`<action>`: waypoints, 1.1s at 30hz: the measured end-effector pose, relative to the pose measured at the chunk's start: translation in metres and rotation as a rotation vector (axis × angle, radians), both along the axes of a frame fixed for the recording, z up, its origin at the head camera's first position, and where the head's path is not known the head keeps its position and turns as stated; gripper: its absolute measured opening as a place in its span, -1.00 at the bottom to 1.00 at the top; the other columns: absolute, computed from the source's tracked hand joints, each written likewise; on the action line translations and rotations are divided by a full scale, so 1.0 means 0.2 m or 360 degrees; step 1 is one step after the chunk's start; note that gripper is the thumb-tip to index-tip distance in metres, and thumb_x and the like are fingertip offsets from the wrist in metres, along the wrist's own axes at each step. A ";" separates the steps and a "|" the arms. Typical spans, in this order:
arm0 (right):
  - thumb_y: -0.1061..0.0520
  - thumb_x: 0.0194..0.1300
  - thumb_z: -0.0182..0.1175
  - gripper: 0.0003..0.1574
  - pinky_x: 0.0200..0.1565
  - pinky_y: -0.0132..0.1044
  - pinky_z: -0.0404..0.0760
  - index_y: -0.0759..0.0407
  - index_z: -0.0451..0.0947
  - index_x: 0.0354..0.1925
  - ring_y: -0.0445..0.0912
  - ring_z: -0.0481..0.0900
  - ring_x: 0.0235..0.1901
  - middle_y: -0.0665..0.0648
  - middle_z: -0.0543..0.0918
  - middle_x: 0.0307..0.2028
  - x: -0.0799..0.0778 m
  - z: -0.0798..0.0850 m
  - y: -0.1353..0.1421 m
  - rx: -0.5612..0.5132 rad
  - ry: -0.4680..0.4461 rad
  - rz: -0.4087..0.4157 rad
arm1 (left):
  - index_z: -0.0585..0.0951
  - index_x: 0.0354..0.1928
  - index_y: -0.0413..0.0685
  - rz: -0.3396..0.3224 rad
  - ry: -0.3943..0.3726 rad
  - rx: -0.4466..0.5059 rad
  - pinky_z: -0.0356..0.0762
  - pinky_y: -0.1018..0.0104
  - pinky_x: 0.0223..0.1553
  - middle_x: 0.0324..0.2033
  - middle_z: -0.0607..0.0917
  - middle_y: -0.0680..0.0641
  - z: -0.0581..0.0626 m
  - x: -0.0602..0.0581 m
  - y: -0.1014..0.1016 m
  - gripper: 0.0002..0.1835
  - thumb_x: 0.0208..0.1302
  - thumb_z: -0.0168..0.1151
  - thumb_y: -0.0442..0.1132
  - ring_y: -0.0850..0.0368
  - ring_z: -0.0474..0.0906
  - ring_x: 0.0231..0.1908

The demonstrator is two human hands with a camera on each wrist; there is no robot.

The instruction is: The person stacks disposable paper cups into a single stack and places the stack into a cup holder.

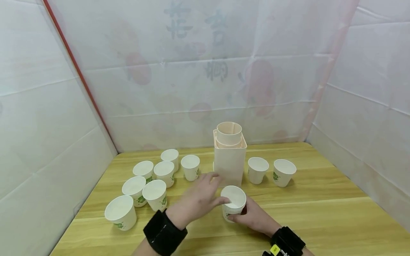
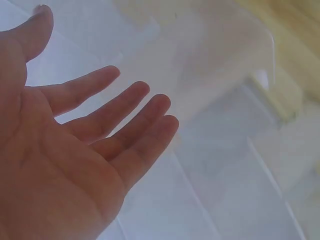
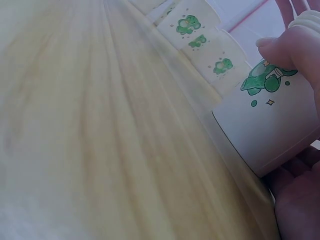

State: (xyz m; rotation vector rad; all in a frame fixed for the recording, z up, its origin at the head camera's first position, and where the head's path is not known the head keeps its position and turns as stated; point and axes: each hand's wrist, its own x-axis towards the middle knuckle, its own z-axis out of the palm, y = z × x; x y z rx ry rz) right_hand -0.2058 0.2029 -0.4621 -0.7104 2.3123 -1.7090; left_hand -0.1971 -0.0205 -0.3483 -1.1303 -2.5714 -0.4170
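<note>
Near the table's front, my right hand [image 1: 258,217] grips a small stack of white paper cups [image 1: 233,196], its fingers and thumb curled round the side. Stacked rims and a green cartoon print [image 3: 270,80] show in the right wrist view, with the stack's base close to the tabletop. My left hand [image 1: 199,199] hovers just left of the stack, thumb near the rim. In the left wrist view its palm [image 2: 60,165] is empty and the fingers are spread. Directly behind both hands stands a cream square holder [image 1: 229,165] with a round tube [image 1: 229,133] rising from its top.
Several single paper cups [image 1: 154,190] stand upright in a loose group on the left. Two more cups, a nearer one [image 1: 257,170] and a farther one [image 1: 283,173], stand right of the holder. White sheeting [image 1: 192,89] encloses the wooden table [image 1: 320,213] at the back and sides.
</note>
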 end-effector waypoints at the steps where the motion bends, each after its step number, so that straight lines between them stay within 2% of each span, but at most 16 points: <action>1: 0.07 0.05 0.35 -0.17 0.06 -0.11 0.39 -0.02 0.16 0.21 -0.02 0.39 0.05 0.10 0.42 0.08 0.00 0.00 0.00 0.0003 0.0003 -0.0006 | 0.37 0.13 -0.17 0.0033 0.0015 0.0002 0.42 0.15 0.02 0.03 0.46 -0.17 0.02 0.00 -0.03 -0.33 0.19 0.07 0.22 -0.01 0.38 0.02; 9: 0.06 0.02 0.37 -0.17 0.10 -0.01 0.33 -0.01 0.18 0.20 -0.03 0.38 0.06 0.09 0.44 0.07 0.00 0.01 0.00 0.0025 -0.0001 -0.0030 | 0.38 0.11 -0.14 0.0298 0.0093 0.0061 0.46 0.12 -0.05 0.01 0.46 -0.17 0.10 -0.01 -0.26 -0.35 0.18 0.11 0.22 -0.03 0.38 -0.01; 14: 0.07 0.04 0.36 -0.18 0.10 0.00 0.30 0.05 0.17 0.21 -0.01 0.35 0.08 0.13 0.42 0.08 0.00 0.01 0.00 0.0022 -0.0001 -0.0025 | 0.37 0.13 -0.15 0.0497 0.0003 0.0030 0.40 -0.01 0.00 0.04 0.44 -0.21 0.12 -0.01 -0.37 -0.29 0.14 0.11 0.27 -0.14 0.34 0.04; 17: 0.07 0.03 0.36 -0.16 0.11 0.00 0.30 0.02 0.17 0.21 -0.03 0.35 0.08 0.11 0.42 0.09 0.00 0.01 0.01 0.0023 -0.0015 -0.0031 | 0.38 0.14 -0.17 0.0582 -0.0043 -0.0003 0.36 -0.07 0.04 0.06 0.43 -0.23 0.12 0.00 -0.43 -0.24 0.11 0.12 0.31 -0.18 0.31 0.07; 23: 0.06 0.02 0.37 -0.16 0.11 0.01 0.29 0.01 0.17 0.20 -0.03 0.36 0.07 0.10 0.43 0.07 0.00 0.00 0.01 0.0018 -0.0016 -0.0042 | 0.39 0.12 -0.19 0.0665 -0.0009 -0.0114 0.41 -0.08 -0.08 0.01 0.46 -0.27 0.10 0.02 -0.53 -0.15 -0.05 0.27 0.31 -0.23 0.37 -0.04; 28: 0.06 0.03 0.37 -0.16 0.10 -0.04 0.32 0.01 0.16 0.21 -0.02 0.36 0.07 0.10 0.43 0.08 -0.01 -0.01 0.01 0.0020 -0.0013 -0.0028 | 0.43 0.03 -0.23 0.0707 0.0059 -0.0217 0.47 -0.09 -0.22 -0.09 0.50 -0.33 0.07 0.04 -0.58 -0.15 -0.25 0.45 0.20 -0.26 0.42 -0.13; 33: 0.06 0.04 0.36 -0.16 0.10 -0.08 0.34 -0.01 0.16 0.21 -0.02 0.36 0.08 0.09 0.42 0.09 0.00 0.00 0.00 0.0011 -0.0026 -0.0014 | 0.46 0.00 -0.17 0.0713 0.0055 -0.0197 0.48 -0.10 -0.31 -0.12 0.51 -0.33 0.04 0.04 -0.60 -0.21 -0.32 0.52 0.07 -0.25 0.44 -0.16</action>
